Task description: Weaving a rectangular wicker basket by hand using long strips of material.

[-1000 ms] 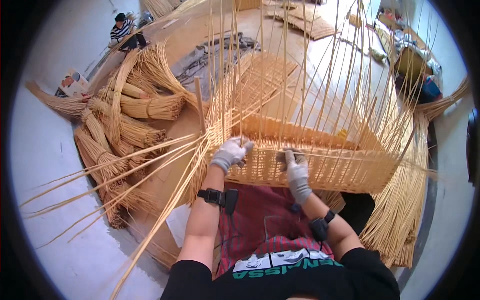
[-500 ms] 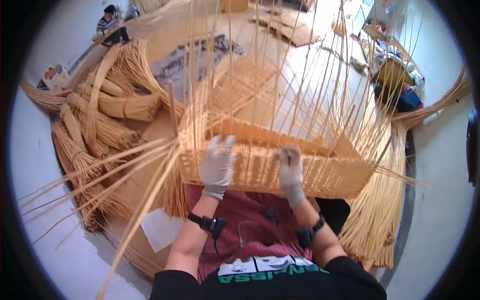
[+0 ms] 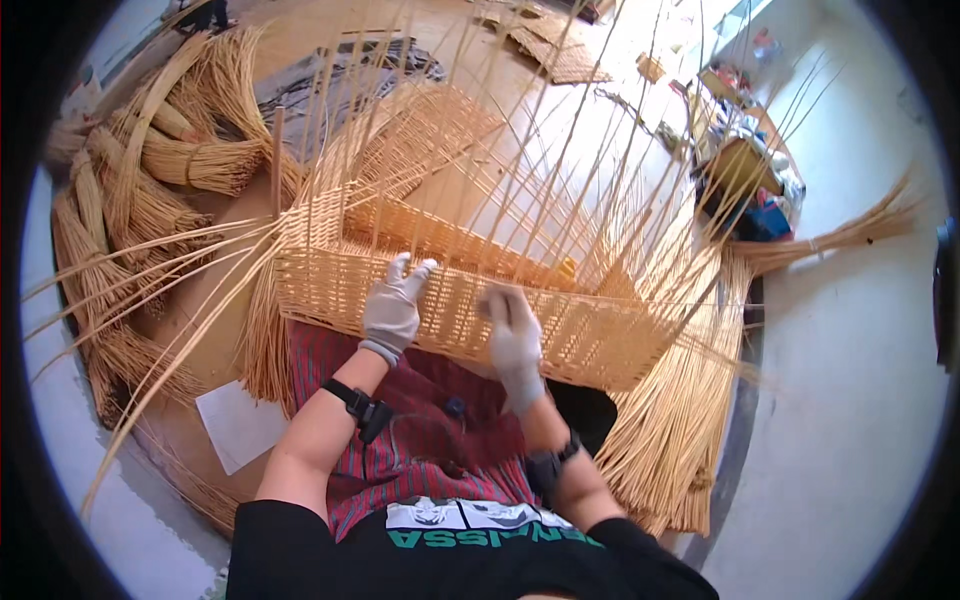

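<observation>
A long, pale wicker basket (image 3: 598,340) with tall upright rods crosses the view above a red striped cloth (image 3: 400,455) on my lap. My left hand (image 3: 392,315), in a white-grey glove, grips the front wall near its top edge, two fingers reaching up over the weave. My right hand (image 3: 515,340), also gloved, is at that wall farther right; its fingertips are smeared by motion, so its hold is unclear. Loose long strands (image 3: 150,265) fan out from the basket's left end. The basket's bottom is mostly hidden by the front wall.
Tied willow bundles (image 3: 195,165) lie at left, long pale rods (image 3: 655,450) at right. Beyond are a woven panel (image 3: 430,130), a grey sheet (image 3: 290,100), a white sheet (image 3: 240,425) nearer me and a cluttered bench (image 3: 740,160). A seated person's legs (image 3: 205,18) show top left.
The basket and surroundings have shifted left in the view, and the seated person is mostly cropped. My left hand moved onto the wall's lower face, then up toward the top edge again.
</observation>
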{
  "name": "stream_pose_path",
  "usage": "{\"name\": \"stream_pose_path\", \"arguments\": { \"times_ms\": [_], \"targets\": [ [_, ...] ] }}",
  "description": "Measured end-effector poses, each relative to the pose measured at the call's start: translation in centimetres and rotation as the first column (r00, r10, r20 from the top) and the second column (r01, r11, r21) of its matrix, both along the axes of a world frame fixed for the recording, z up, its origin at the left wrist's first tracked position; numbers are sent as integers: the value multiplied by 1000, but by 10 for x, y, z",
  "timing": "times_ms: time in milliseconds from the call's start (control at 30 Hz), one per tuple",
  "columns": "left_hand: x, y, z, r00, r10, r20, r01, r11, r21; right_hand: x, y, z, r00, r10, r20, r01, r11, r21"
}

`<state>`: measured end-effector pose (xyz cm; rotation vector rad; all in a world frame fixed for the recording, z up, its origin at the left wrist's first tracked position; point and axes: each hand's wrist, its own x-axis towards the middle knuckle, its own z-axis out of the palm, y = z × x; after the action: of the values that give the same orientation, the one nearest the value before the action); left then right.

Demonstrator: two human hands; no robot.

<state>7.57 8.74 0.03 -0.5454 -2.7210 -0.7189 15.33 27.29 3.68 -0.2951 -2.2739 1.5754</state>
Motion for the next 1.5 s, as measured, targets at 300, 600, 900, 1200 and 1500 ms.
{"name": "stream_pose_path", "arguments": {
  "times_ms": [300,600,900,1200,1500],
  "targets": [
    [11,-6,34,972,-61,226,6,971,237,-146,-13,-6,908,8,418,-274,767,580],
    [25,58,29,899,-421,121,380,886,265,-8,58,18,975,-222,-8,188,847,-498],
    [16,86,39,988,-70,140,117,925,-362,-52,114,32,870,-157,-468,-98,874,-475],
    [50,165,42,945,-247,216,251,968,11,-59,174,19,884,-82,-459,425,547,721],
    [64,242,41,889,-431,-153,437,899,9,9,232,21,839,-245,-486,450,813,368]
  ]
}}
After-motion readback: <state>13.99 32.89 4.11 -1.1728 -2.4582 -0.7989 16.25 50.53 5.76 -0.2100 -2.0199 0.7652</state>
